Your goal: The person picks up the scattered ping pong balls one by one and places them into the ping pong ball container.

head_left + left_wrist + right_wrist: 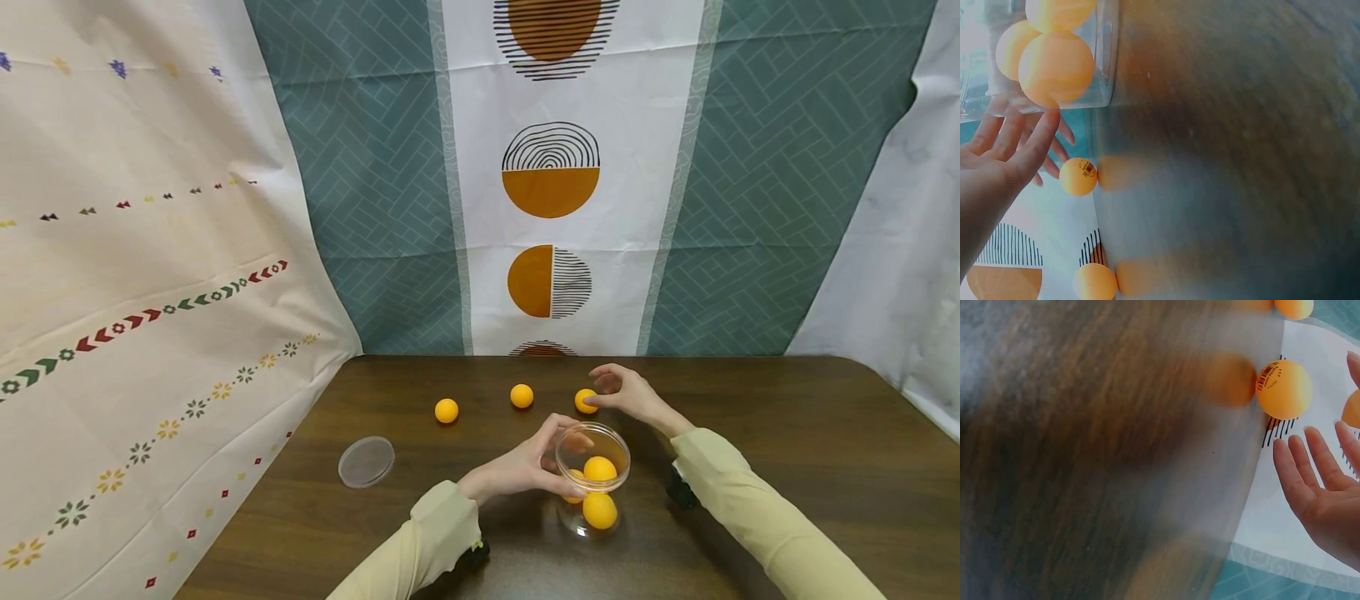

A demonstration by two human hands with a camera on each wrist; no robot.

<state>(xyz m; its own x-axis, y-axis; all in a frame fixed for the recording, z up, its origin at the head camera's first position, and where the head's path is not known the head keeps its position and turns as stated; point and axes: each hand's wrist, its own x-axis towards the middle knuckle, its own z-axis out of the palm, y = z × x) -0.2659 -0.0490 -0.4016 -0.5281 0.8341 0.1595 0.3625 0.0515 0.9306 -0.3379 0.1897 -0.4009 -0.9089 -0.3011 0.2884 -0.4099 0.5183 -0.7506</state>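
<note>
A clear round jar (pixel 625 467) stands on the table with three orange table tennis balls (pixel 600 510) inside. My left hand (pixel 525 462) holds its left side, thumb at the front and fingers round the back; in the left wrist view the fingers (pixel 1038 140) lie along the jar wall (pixel 1107 56). Beyond the jar, my right hand (pixel 630 395) reaches over the table toward a loose orange ball (pixel 583 401). The thumb tip overlaps that ball in the head view. In the right wrist view the fingers (pixel 1329 462) are spread and extended close to a ball (pixel 1284 389).
Two more orange balls, one in the middle (pixel 522 396) and one farther left (pixel 446 411), lie toward the back of the dark wooden table (pixel 787 433). A clear round lid (pixel 366 462) lies flat at the left. A patterned curtain (pixel 375 208) hangs behind the back edge.
</note>
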